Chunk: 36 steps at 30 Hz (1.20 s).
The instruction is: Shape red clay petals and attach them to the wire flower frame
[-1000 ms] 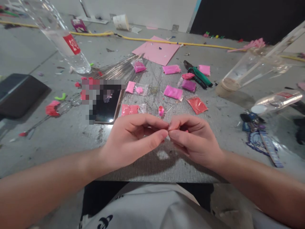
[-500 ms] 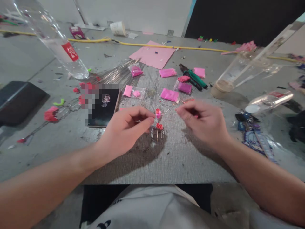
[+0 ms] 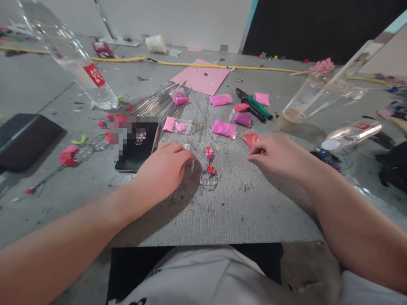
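Note:
My left hand (image 3: pixel 167 167) rests low over the table beside the phone, its fingers curled down around what looks like a clear plastic bag (image 3: pixel 188 147); most of it is hidden. Between my hands lies a small round wire frame (image 3: pixel 208 181) with a red clay flower (image 3: pixel 210 169) at its top edge. Just above it is a pink and red clay piece (image 3: pixel 209 152). My right hand (image 3: pixel 280 154) is closed, thumb against folded fingers, next to a red clay packet (image 3: pixel 251 139); whatever it may hold is hidden.
Several pink clay packets (image 3: pixel 224 128), green-handled pliers (image 3: pixel 259 106) and thin wires (image 3: pixel 152 101) lie beyond. A phone (image 3: pixel 136 148), a water bottle (image 3: pixel 95 78) and a dark box (image 3: pixel 30 140) stand left. A plastic cup (image 3: pixel 295 106) and a lying bottle (image 3: pixel 352 134) are right.
My left hand has moved slightly left, away from the clay piece, and turned palm down. My right hand has shifted right, uncovering the red packet.

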{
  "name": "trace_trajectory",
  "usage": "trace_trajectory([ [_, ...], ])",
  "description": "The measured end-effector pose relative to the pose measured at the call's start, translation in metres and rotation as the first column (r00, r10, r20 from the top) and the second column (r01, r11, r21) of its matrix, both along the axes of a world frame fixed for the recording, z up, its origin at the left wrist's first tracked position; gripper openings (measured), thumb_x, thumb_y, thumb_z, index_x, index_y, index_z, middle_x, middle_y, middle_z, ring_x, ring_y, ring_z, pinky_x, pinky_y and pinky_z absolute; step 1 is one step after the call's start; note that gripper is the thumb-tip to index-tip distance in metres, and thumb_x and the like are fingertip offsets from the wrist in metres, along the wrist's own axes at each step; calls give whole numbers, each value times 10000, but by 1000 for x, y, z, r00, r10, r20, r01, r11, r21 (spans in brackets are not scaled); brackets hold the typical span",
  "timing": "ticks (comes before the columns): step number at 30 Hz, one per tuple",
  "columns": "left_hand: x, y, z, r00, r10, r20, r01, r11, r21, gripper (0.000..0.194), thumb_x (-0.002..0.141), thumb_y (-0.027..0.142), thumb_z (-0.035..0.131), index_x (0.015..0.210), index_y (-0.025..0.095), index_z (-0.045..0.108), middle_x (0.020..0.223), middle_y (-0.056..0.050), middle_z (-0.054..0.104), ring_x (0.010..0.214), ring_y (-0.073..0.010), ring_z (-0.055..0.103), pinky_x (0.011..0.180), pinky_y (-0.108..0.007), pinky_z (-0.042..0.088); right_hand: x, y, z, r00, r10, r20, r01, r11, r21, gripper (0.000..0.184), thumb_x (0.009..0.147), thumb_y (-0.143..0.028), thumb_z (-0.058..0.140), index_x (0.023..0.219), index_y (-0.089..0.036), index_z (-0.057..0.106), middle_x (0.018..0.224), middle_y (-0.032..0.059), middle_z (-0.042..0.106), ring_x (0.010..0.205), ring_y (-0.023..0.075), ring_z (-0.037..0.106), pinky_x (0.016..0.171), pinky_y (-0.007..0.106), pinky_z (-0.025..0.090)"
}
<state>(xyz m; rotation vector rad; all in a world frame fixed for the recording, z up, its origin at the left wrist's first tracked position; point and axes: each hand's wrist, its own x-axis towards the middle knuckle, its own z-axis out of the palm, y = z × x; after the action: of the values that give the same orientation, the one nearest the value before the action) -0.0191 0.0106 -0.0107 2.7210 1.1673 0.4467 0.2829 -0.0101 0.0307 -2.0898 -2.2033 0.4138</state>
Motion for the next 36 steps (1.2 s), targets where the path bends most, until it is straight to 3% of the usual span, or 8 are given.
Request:
trace_trajectory([
  [3,0,1,1,1000,5,22,-5,1000,-17,301,929,163,506,1122,168,737,1038,-129,700,986,-325,638,920,-512,526,6,-1,-3,999,18,33,-17,1000,-21,115,825,-219,767,711,-207,767,768,70,772,669,214,649,617,337,392],
  [6,2,0,3,998,24,62,-23,1000,-20,234,936,237,556,1067,175,740,1007,-115,688,943,-300,649,879,-467,532,9,-3,-8,998,49,39,-47,997,-60,163,847,-264,742,697,-209,773,731,69,764,615,199,625,591,339,378],
  [12,5,-5,10,981,49,188,-41,998,-46,182,933,305,611,966,175,734,954,-82,694,865,-240,662,799,-375,527,7,-9,-11,997,54,53,-50,996,-74,161,779,-157,688,627,-196,724,617,62,699,526,170,560,549,329,329],
  [18,7,-7,14,969,48,241,-24,995,-99,165,943,295,621,923,169,726,944,-56,701,797,-188,652,765,-326,515,-2,-2,0,993,20,114,14,955,-297,104,692,-132,645,609,-195,645,591,16,623,524,150,538,516,314,318],
  [27,7,-8,15,953,35,302,-3,994,-105,137,939,258,635,890,160,719,895,-38,696,752,-157,635,710,-293,491,-3,0,-3,990,80,118,-43,957,-286,180,701,-205,652,588,-204,512,575,10,547,539,148,493,513,326,268],
  [33,9,-12,17,933,5,360,39,993,-113,134,944,247,632,886,157,712,902,-41,687,783,-153,645,699,-274,499,2,1,4,987,19,-158,-52,978,-204,154,714,-222,682,638,-207,549,606,-24,519,537,111,432,528,290,317],
  [36,10,-13,18,930,-37,367,83,990,-112,145,956,250,622,895,157,715,910,-38,679,761,-137,634,692,-265,503,6,2,9,883,-60,-465,-36,980,-195,194,760,-248,694,660,-211,532,585,-35,477,515,97,415,493,271,301],
])
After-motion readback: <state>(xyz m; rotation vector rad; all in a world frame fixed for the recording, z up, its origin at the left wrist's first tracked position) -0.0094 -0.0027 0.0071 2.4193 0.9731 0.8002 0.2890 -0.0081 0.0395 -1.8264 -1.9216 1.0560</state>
